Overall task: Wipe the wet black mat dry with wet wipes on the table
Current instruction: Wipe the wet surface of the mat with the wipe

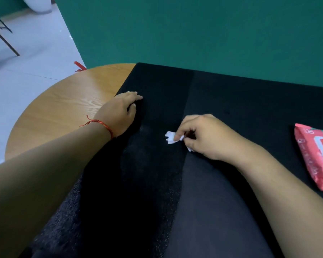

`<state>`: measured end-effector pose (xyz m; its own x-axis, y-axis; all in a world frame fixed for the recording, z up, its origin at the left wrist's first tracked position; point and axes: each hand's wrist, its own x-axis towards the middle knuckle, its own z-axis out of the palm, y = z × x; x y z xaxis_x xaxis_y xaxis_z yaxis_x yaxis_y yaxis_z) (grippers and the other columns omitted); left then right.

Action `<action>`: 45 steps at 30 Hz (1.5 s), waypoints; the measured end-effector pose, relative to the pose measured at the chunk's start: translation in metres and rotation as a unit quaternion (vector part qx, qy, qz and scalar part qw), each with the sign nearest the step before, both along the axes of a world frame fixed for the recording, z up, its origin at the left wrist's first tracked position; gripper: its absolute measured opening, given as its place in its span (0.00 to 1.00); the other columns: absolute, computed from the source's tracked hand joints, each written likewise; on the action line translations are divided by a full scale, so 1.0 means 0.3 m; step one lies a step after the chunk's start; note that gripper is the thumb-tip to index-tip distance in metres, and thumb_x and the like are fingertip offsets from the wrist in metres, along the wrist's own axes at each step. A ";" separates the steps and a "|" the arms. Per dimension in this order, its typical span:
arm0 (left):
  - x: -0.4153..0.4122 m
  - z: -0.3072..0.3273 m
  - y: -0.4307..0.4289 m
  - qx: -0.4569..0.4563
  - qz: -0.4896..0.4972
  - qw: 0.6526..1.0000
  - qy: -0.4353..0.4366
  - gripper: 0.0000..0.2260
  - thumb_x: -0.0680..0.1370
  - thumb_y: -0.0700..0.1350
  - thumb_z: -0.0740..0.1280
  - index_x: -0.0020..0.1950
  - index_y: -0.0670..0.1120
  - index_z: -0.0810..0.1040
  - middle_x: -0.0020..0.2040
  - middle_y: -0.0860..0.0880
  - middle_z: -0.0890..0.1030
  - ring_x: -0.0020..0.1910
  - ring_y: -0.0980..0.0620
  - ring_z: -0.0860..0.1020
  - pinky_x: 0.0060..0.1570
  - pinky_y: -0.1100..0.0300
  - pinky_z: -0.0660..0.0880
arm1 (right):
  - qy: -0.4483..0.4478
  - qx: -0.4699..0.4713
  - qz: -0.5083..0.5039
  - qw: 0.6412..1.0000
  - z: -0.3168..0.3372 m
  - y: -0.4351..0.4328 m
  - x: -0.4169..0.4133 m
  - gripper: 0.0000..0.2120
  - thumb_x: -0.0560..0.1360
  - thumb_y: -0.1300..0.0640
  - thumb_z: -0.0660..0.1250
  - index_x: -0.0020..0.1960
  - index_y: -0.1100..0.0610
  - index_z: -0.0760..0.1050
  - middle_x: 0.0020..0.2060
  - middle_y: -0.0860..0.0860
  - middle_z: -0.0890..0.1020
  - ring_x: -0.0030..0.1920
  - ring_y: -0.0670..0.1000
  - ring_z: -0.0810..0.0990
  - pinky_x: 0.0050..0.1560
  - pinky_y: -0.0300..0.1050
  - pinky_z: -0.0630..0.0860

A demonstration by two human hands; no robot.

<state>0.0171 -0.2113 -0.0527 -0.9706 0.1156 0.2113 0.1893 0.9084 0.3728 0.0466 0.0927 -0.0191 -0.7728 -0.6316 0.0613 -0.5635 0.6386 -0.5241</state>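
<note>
A black mat covers most of the wooden table; its left strip looks darker, with a faint pale speckled patch near the middle. My right hand pinches a crumpled white wipe against the mat. My left hand lies flat on the mat's left edge, fingers stretched out, a red string round the wrist.
A red-pink pack of wet wipes lies on the mat at the right edge of view. A green wall stands right behind the table. Pale floor tiles and dark chair legs are at the far left.
</note>
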 end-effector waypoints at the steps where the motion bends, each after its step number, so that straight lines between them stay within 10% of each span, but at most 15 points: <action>1: -0.001 -0.001 0.001 0.001 0.000 1.000 0.000 0.19 0.85 0.41 0.59 0.76 0.51 0.75 0.78 0.48 0.72 0.79 0.49 0.67 0.76 0.60 0.59 | 0.025 -0.020 -0.023 0.999 -0.018 0.008 -0.018 0.16 0.75 0.67 0.72 0.50 0.46 0.88 0.47 0.41 0.83 0.44 0.42 0.81 0.48 0.39 0.77; 17: -0.008 -0.007 0.000 0.008 0.005 1.000 -0.006 0.19 0.85 0.42 0.59 0.76 0.52 0.75 0.78 0.50 0.72 0.79 0.50 0.66 0.77 0.59 0.59 | -0.102 -0.009 0.150 0.983 0.015 -0.047 0.068 0.17 0.73 0.67 0.70 0.52 0.48 0.88 0.49 0.43 0.83 0.48 0.47 0.83 0.50 0.49 0.81; 27: -0.088 0.094 0.129 -0.008 0.091 0.992 -0.083 0.09 0.83 0.47 0.63 0.62 0.53 0.77 0.61 0.50 0.74 0.62 0.46 0.74 0.63 0.45 0.76 | 0.171 -0.039 -0.072 0.982 -0.110 0.014 -0.063 0.18 0.75 0.69 0.71 0.56 0.49 0.87 0.52 0.40 0.83 0.49 0.50 0.79 0.49 0.51 0.81; 32: -0.157 0.068 0.346 0.203 0.116 0.972 -0.004 0.08 0.83 0.45 0.64 0.55 0.56 0.80 0.57 0.58 0.74 0.59 0.54 0.75 0.54 0.59 0.72 | 0.143 -0.036 -0.042 0.988 -0.109 0.049 -0.068 0.18 0.76 0.69 0.70 0.58 0.50 0.87 0.55 0.39 0.83 0.52 0.46 0.78 0.54 0.47 0.80; 45: -0.200 0.006 0.380 0.141 0.125 0.982 -0.003 0.16 0.81 0.39 0.63 0.56 0.60 0.81 0.63 0.59 0.76 0.69 0.51 0.69 0.75 0.48 0.61 | 0.197 -0.009 -0.120 0.973 -0.114 0.033 -0.239 0.17 0.77 0.70 0.69 0.57 0.51 0.87 0.52 0.43 0.84 0.50 0.50 0.80 0.47 0.50 0.82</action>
<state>-0.0428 -0.0972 -0.0510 -0.9625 -0.1892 0.1946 -0.0301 0.7870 0.6163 -0.0252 0.1026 -0.0533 -0.8120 -0.4320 0.3924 -0.5588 0.7693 -0.3095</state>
